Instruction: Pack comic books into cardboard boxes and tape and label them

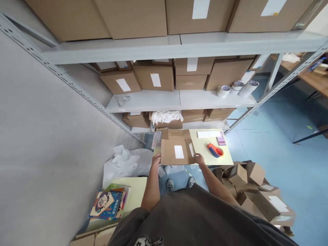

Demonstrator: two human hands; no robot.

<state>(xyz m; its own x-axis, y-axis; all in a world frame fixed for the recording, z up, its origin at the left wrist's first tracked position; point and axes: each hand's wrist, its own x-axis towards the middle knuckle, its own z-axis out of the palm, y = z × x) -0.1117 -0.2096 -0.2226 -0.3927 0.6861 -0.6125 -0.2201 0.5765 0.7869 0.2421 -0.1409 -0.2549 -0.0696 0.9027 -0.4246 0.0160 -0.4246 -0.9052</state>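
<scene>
A cardboard box [169,152], part unfolded with its flaps up, rests on the pale yellow table [204,163]. A white label [179,152] sits on its middle panel. My left hand [156,159] grips the box's near left corner, fingers closed on the edge. At the near right corner my right hand [199,159] holds the cardboard the same way. To the right of the box lies a red and blue tape dispenser [214,150]. Behind it are a white strip [208,134] and a purple pad [221,139].
A grey metal shelf rack [143,54] with cardboard boxes rises behind the table. Tape rolls [223,91] stand on its middle shelf. Opened cartons [256,191] pile up at right. At left are white plastic wrap [120,167] and a stack of books [109,203].
</scene>
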